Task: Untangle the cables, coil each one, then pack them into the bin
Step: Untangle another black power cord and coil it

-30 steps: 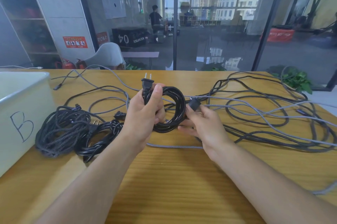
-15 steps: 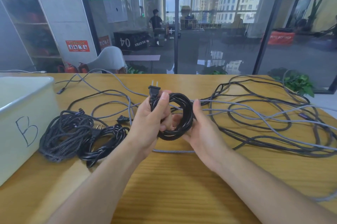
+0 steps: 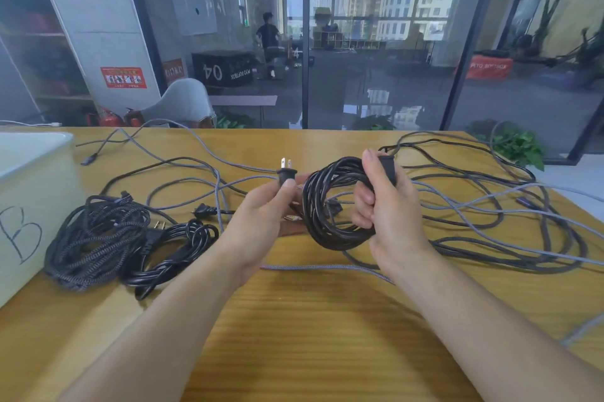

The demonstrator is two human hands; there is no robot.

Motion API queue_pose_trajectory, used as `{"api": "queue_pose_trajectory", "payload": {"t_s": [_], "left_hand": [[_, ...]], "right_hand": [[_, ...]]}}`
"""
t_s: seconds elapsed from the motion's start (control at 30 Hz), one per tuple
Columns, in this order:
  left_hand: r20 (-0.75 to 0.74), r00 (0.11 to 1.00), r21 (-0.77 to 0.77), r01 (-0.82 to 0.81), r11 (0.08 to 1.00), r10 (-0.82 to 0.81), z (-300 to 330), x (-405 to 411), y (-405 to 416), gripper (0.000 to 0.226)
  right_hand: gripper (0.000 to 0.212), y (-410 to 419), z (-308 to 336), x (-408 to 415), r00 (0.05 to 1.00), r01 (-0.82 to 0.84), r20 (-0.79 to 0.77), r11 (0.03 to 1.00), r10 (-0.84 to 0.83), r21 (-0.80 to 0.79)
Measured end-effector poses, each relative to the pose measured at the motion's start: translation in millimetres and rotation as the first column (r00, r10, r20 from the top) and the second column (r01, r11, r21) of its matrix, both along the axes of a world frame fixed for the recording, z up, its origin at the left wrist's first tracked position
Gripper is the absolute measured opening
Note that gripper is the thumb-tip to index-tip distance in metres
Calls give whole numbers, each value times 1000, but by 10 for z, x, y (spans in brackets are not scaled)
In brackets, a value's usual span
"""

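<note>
A coiled black power cable (image 3: 330, 205) hangs above the middle of the wooden table (image 3: 327, 320). My right hand (image 3: 389, 215) grips the coil, fingers through its loops, thumb on its black end connector (image 3: 388, 167). My left hand (image 3: 261, 221) pinches the two-prong plug (image 3: 287, 171) just left of the coil, prongs pointing up. A white bin (image 3: 29, 205) marked "B" stands at the left edge. Beside it lie a coiled braided cable (image 3: 94, 238) and a coiled black cable (image 3: 170, 248). A tangle of grey and black cables (image 3: 490, 212) spreads over the right side.
Loose grey and black cable runs (image 3: 196, 169) cross the far left of the table. A grey cable (image 3: 327, 268) lies across the table under my hands. Behind the table's far edge stand a glass wall, a grey chair (image 3: 183, 104) and potted plants (image 3: 519, 146).
The coil passed from my left hand to my right hand and shifted right. My left hand let go of the loops and now holds only the plug, drawn out to the left.
</note>
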State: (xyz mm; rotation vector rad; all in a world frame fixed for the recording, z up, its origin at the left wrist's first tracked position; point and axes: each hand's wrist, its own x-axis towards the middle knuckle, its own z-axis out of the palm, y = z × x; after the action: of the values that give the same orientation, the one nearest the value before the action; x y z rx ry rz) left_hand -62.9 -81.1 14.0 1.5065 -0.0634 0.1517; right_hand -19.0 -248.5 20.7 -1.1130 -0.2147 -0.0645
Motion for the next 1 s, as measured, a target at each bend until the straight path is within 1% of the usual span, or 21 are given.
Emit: {"api": "queue_pose_trajectory", "payload": {"t_s": [0.03, 0.07, 0.13, 0.23, 0.33, 0.47, 0.53, 0.6, 0.67, 0.73, 0.8, 0.83, 0.9, 0.93, 1.0], "left_hand": [[2, 999, 57, -47, 997, 47, -16, 13, 28, 35], [2, 996, 84, -87, 993, 87, -27, 20, 48, 30], [7, 990, 72, -139, 988, 139, -23, 16, 51, 22], [8, 983, 54, -184, 982, 183, -11, 9, 34, 27], [7, 988, 85, -153, 985, 153, -5, 16, 52, 26], [36, 997, 169, -77, 983, 72, -27, 12, 63, 15], [55, 996, 194, -74, 978, 65, -2, -18, 39, 22], [33, 999, 143, -41, 989, 37, 28, -40, 13, 35], [-8, 999, 11, 49, 999, -49, 35, -49, -17, 43], [19, 993, -74, 120, 990, -118, -2, -49, -68, 49], [46, 995, -156, 94, 983, -88, -35, -38, -117, 55], [50, 997, -207, 62, 976, -53, -30, -36, -122, 53], [52, 999, -291, 28, 956, -13, -20, -25, -92, 39], [54, 998, -314, 35, 949, -19, -20, -20, -66, 33], [55, 997, -343, 75, 937, -60, -17, -24, -36, 29]], "right_hand": [[24, -10, 1, 0, 1000, -3, 6, 1000, 3, -4], [24, -14, -1, 2, 1000, -6, 14, 1000, 6, -11], [23, -19, -17, 15, 1000, -3, 23, 1000, 4, -29], [22, -27, -27, 27, 1000, -2, 31, 999, 3, -45], [23, -38, -33, 36, 999, -4, 40, 998, 6, -62], [27, -39, -61, 39, 999, 5, 45, 996, -1, -87], [27, -33, -67, 43, 999, 7, 48, 996, -3, -94], [26, -22, -67, 46, 999, 7, 42, 996, -3, -85], [26, -8, -63, 46, 999, 3, 32, 998, -1, -61], [24, 9, -65, 43, 999, -13, 33, 999, 14, -38], [23, 33, -85, 32, 997, -59, 37, 997, 60, -42], [22, 54, -100, 22, 995, -88, 37, 995, 90, -53], [21, 103, -130, -7, 989, -142, 40, 988, 145, -67], [19, 127, -138, -21, 986, -158, 47, 985, 161, -66], [17, 157, -135, -47, 986, -148, 66, 987, 152, -65]]}}
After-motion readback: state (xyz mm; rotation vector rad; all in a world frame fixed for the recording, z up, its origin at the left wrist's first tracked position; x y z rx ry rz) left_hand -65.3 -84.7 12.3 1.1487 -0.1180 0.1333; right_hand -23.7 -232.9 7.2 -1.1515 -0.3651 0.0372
